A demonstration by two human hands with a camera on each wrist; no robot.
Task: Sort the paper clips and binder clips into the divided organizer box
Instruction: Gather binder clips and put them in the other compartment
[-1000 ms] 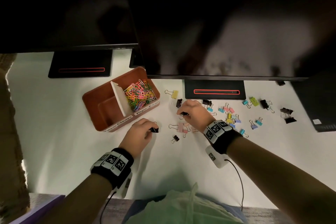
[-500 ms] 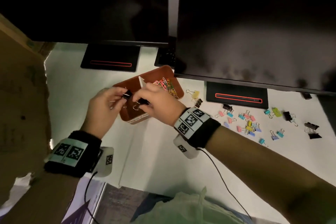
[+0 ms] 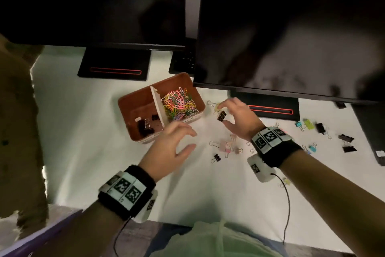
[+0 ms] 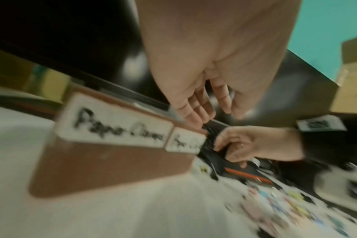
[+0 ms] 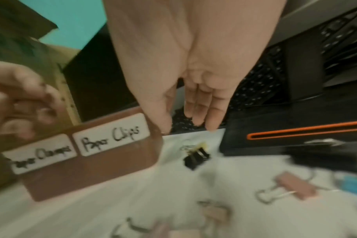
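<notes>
A brown organizer box point(image 3: 125, 102) stands on the white desk, split by a white divider point(image 3: 157, 106). Its right half holds coloured paper clips point(image 3: 179, 104); its left half holds a few black binder clips point(image 3: 145, 125). My left hand point(image 3: 183, 140) hovers empty just in front of the box, fingers spread. My right hand point(image 3: 226, 116) hangs open above a black binder clip point(image 3: 221, 116) and a yellow one point(image 3: 216, 106) lying right of the box. The wrist views show the box labels point(image 5: 110, 135) and that black clip point(image 5: 196, 157) below my straight fingers point(image 5: 212, 112).
Two dark monitors point(image 3: 291, 27) overhang the back of the desk on black bases point(image 3: 270, 108). Pink binder clips point(image 3: 226, 146) and a small black one point(image 3: 216, 157) lie between my hands. Several coloured and black clips point(image 3: 320, 128) are scattered to the right.
Both hands carried black binder clips from the desk to the box's left half and let them go there. Both hands have since drawn back, the right one toward the clips right of the box.
</notes>
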